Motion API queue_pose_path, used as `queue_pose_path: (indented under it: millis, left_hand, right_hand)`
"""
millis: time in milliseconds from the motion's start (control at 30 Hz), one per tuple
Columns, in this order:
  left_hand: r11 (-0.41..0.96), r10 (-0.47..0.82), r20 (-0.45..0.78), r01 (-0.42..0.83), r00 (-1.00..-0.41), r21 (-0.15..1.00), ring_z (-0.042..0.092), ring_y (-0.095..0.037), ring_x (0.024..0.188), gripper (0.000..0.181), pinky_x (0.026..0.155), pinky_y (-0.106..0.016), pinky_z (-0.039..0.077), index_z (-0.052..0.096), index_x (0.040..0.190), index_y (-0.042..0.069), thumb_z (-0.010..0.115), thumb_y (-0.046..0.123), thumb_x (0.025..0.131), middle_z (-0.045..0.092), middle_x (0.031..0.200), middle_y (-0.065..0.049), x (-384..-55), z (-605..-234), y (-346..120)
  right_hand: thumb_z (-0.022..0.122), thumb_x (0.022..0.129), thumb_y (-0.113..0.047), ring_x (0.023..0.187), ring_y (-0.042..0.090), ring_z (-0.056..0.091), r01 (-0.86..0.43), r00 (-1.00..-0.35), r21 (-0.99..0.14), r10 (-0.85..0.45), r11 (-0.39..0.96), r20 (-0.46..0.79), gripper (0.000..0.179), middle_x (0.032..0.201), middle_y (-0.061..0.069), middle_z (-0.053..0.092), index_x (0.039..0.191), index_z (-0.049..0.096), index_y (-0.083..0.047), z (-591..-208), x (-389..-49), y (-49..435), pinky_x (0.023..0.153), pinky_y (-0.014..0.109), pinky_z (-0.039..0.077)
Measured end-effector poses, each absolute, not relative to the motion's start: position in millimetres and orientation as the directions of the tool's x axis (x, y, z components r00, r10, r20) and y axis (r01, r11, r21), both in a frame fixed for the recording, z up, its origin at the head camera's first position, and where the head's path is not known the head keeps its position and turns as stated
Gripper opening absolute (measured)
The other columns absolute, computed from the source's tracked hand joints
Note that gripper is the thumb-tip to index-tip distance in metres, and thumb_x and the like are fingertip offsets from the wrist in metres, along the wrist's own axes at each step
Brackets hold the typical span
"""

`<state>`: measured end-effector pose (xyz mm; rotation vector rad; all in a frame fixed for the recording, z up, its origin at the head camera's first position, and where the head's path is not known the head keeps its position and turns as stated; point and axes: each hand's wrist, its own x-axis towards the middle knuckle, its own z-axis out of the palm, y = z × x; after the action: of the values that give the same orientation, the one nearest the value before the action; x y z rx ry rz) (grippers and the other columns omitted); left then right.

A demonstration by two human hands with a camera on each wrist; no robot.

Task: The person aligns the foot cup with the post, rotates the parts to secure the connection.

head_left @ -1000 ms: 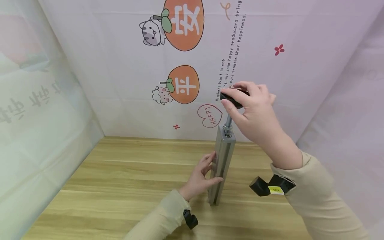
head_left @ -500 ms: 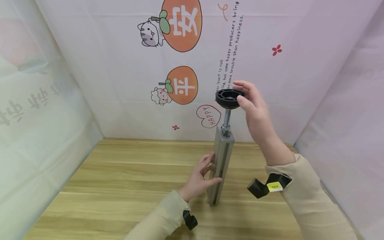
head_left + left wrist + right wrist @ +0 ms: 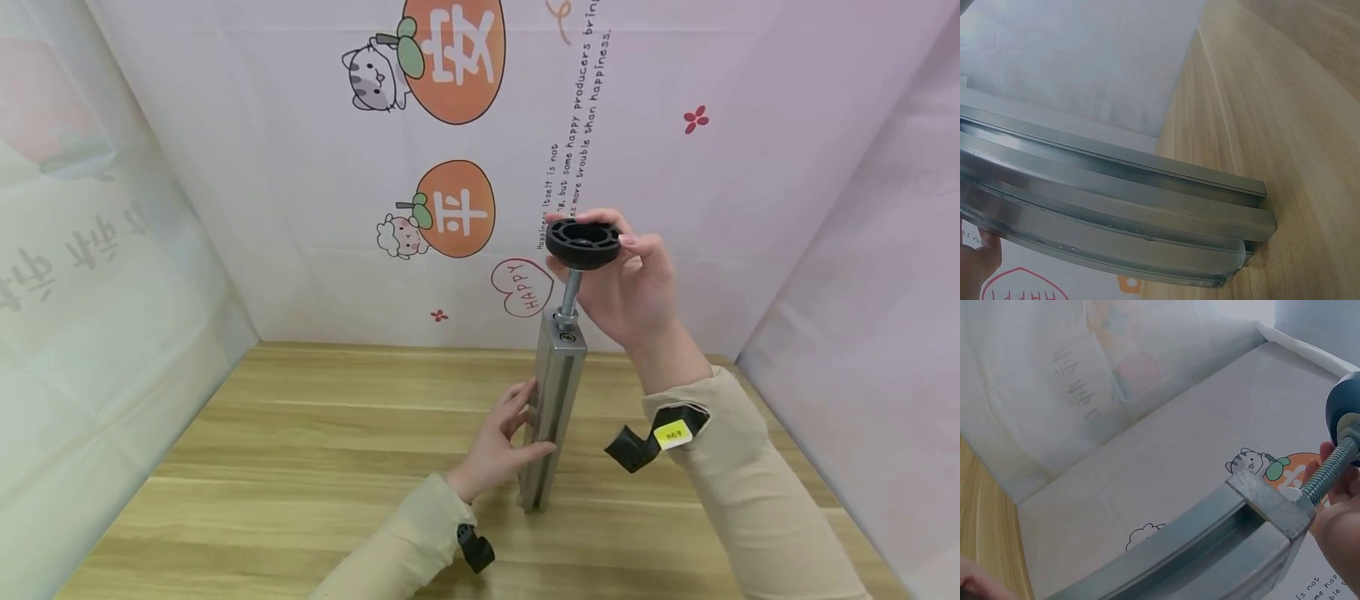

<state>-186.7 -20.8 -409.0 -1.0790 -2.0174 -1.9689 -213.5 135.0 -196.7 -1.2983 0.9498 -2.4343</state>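
A grey aluminium profile stands upright on the wooden table, its grooved lower end also filling much of the left wrist view. My left hand holds it from the left, thumb across the near face and fingers behind. Out of the end plate on top rises a threaded rod with a nut at its base. Capping the rod is a round black levelling foot, hollow side up. My right hand grips the foot's rim from the right and behind; part of its fingers is hidden by the foot.
The wooden tabletop reaches back to a white printed cloth. More cloth hangs at the left and right sides. A small black camera mount sits on each sleeve, the right one bearing a yellow label.
My right hand gripped the foot from above, then loosened and drew back to the right. Now it grips the rim from lower down, palm turned up. The left hand stays put.
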Motion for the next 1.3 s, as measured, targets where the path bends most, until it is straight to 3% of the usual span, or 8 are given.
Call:
queue_pose_path:
  millis: [367,633,833,1067,1300]
  left_hand:
    - [-0.143,0.39,0.563,0.556,-0.729,0.819,0.039,-0.007,0.123,0.083,0.107,-0.038,0.041,0.025,0.148,0.003,0.07,-0.008,0.079,0.035,0.139,-0.019,-187.5,-408.0,-20.2]
    - [-0.132,0.396,0.538,0.534,-0.744,0.835,0.038,-0.006,0.124,0.084,0.107,-0.042,0.039,0.025,0.149,0.003,0.07,-0.008,0.079,0.033,0.141,-0.019,-185.7,-407.6,-20.3]
    - [-0.143,0.399,0.55,0.542,-0.734,0.828,0.038,-0.006,0.124,0.084,0.107,-0.038,0.04,0.024,0.149,0.004,0.07,-0.007,0.079,0.033,0.141,-0.019,-186.4,-408.7,-20.0]
    - [-0.151,0.398,0.576,0.568,-0.714,0.809,0.039,-0.005,0.122,0.086,0.106,-0.032,0.041,0.024,0.149,0.006,0.07,-0.008,0.079,0.033,0.141,-0.021,-186.7,-411.1,-19.9]
    - [-0.169,0.397,0.597,0.584,-0.697,0.794,0.04,-0.004,0.119,0.087,0.102,-0.027,0.043,0.024,0.15,0.008,0.07,-0.009,0.078,0.033,0.139,-0.022,-187.4,-411.5,-18.8]
  right_hand:
    - [0.048,0.08,-0.013,0.113,0.028,0.05,-0.069,-0.562,-0.59,-0.457,-0.805,0.689,0.024,0.119,0.018,0.057,0.094,0.062,-0.001,-193.5,-215.8,127.4,0.101,0.029,0.041]
    - [0.045,0.079,-0.012,0.113,0.027,0.05,-0.053,-0.507,-0.586,-0.483,-0.809,0.714,0.033,0.117,0.017,0.059,0.104,0.065,-0.002,-192.9,-219.3,127.6,0.1,0.028,0.04]
    - [0.043,0.079,-0.012,0.114,0.027,0.05,-0.06,-0.471,-0.577,-0.487,-0.815,0.736,0.038,0.117,0.017,0.06,0.109,0.064,-0.003,-192.4,-219.5,128.0,0.098,0.028,0.04]
    - [0.048,0.08,-0.017,0.112,0.023,0.049,-0.129,-0.523,-0.611,-0.469,-0.781,0.711,0.036,0.115,0.011,0.059,0.11,0.065,-0.01,-194.5,-216.2,127.2,0.093,0.025,0.04]
    - [0.052,0.079,-0.019,0.114,0.025,0.046,-0.12,-0.583,-0.616,-0.447,-0.778,0.678,0.038,0.116,0.011,0.056,0.115,0.063,-0.015,-194.1,-210.0,127.6,0.096,0.025,0.036]
